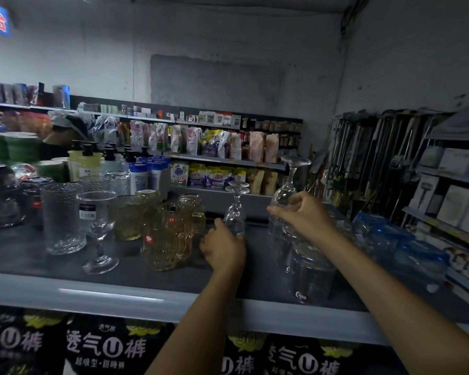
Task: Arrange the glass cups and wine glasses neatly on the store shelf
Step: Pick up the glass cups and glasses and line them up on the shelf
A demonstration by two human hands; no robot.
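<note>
On the dark shelf top [38, 255] my left hand [222, 247] grips the bowl of an upside-down wine glass [236, 209] standing near the middle. My right hand [303, 215] holds a second upside-down wine glass [289, 185] by its bowl, lifted above a column of stacked clear tumblers [309, 269]. To the left stand amber glass mugs [171, 234], an upright wine glass [98, 228] with a label, and a tall textured clear cup [63, 217].
More textured cups [117, 182] and dark glassware [0, 196] crowd the shelf's left end. Blue-wrapped packs [401, 244] lie at the right. Bottles [138, 174] and stocked shelves stand behind. The shelf's grey front edge [119, 296] runs across below my arms.
</note>
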